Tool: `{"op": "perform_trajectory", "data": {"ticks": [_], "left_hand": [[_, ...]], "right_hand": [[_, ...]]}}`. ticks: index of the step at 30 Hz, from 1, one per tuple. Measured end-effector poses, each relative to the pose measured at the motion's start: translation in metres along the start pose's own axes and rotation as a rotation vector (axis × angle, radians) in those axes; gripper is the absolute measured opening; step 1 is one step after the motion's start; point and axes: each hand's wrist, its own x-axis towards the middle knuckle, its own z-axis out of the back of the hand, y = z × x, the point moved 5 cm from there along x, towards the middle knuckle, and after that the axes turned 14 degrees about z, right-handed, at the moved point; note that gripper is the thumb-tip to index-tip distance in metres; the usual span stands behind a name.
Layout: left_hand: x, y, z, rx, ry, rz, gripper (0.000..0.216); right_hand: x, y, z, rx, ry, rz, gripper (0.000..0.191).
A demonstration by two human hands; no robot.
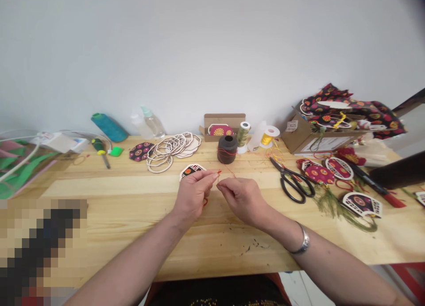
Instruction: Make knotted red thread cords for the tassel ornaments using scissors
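My left hand hovers low over the middle of the wooden table, its fingers pinched on a thin red thread. Right beside it, my right hand pinches the same thread; a silver bracelet sits on that wrist. The thread runs back to a dark spool wound with red. Just behind my left fingers lies a fan-shaped wooden ornament with dark patterned fabric.
Black scissors lie to the right, near finished fan ornaments with green tassels. A cardboard box holds patterned fabric. Wooden frame cut-outs, a gold thread spool, spray bottles, a teal spool and a screwdriver line the back.
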Motion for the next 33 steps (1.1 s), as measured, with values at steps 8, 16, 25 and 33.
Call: {"op": "perform_trajectory", "data": {"ticks": [8,16,25,33], "left_hand": [[0.002,0.002,0.0,0.072,-0.005,-0.018,0.023],[0.001,-0.014,-0.004,0.355,0.058,-0.2,0.015],[0.006,0.002,-0.007,0.436,0.276,-0.028,0.016],[0.008,0.009,-0.01,0.058,0.307,0.123,0.024]], "right_hand": [[0.0,0.012,0.001,-0.318,0.021,0.255,0.026],[0.005,0.027,0.015,-0.589,0.111,0.545,0.027],[0.013,-0.023,0.024,0.261,-0.09,0.131,0.018],[0.008,-0.037,0.0,0.701,-0.183,-0.209,0.008]]}}
